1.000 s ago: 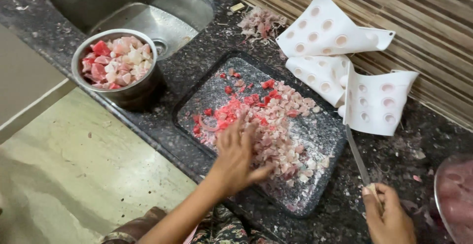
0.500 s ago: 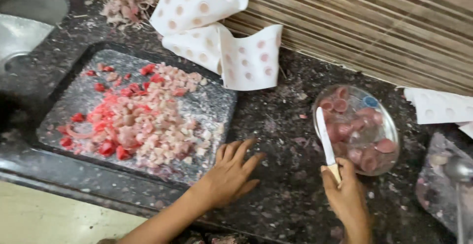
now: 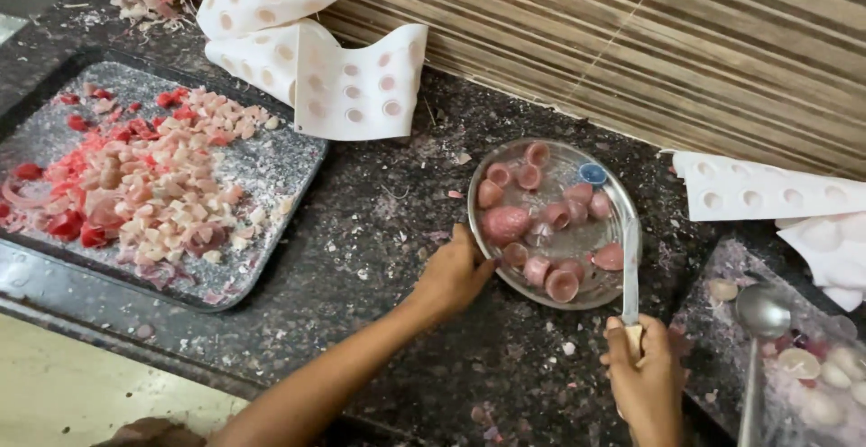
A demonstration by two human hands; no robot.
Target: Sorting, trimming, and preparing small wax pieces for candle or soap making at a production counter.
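A round steel plate [image 3: 595, 295] holds several pink dome-shaped pieces [image 3: 505, 224] and a small blue cap [image 3: 593, 174]. My left hand [image 3: 454, 276] grips the plate's near-left rim. My right hand [image 3: 644, 372] is closed around the light handle of a knife [image 3: 630, 271], whose blade points up over the plate's right edge. To the left lies a dark tray [image 3: 298, 169] covered with chopped red and pink bits [image 3: 135, 185].
White dimpled mould sheets [image 3: 343, 86] lie by the striped wall; another white mould sheet [image 3: 767, 196] is at right. A steel ladle [image 3: 760, 313] rests on a second tray [image 3: 722, 357] with pale pieces at lower right. Crumbs litter the dark granite counter [image 3: 388, 230].
The view swung right from the sink and chopping tray. My left hand left the chopped pile and took the steel plate's rim. My right hand kept the knife.
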